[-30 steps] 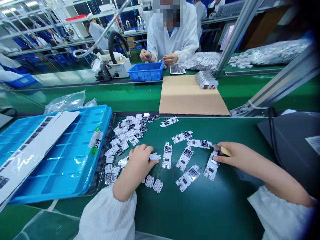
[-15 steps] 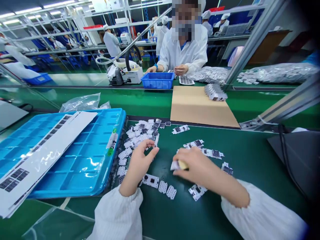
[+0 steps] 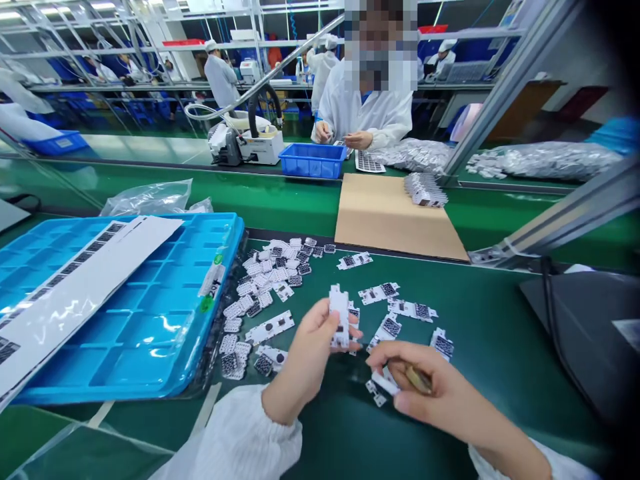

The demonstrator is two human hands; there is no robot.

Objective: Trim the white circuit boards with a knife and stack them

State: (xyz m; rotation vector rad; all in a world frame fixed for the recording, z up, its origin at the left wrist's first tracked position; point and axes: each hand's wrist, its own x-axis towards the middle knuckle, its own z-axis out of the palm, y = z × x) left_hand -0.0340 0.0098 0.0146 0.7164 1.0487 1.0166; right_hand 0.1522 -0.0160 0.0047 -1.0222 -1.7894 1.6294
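Observation:
My left hand (image 3: 307,350) is closed on a narrow white circuit board (image 3: 339,313), held upright between thumb and fingers above the green mat. Part of another board shows behind it. My right hand (image 3: 440,390), lower and to the right, pinches a small white piece (image 3: 385,383) edge-on. Against its palm rests a yellow-brown object (image 3: 418,380) whose kind I cannot make out. Under those fingertips lies a partly covered board (image 3: 376,395). Several boards with dark patterned ends, one of them a board (image 3: 413,309) at the right, lie beyond my hands.
A heap of small white perforated pieces (image 3: 275,263) lies left of centre, beside a blue compartment tray (image 3: 200,360) bearing long white sheets (image 3: 115,267). Cardboard (image 3: 395,220) with stacked boards (image 3: 425,190) lies ahead. Across the bench, a person works behind a blue bin (image 3: 313,161). A metal post stands right.
My left hand has moved right and now holds a long board upright. My right hand has come lower and nearer, still holding the yellowish object. The view has shifted slightly.

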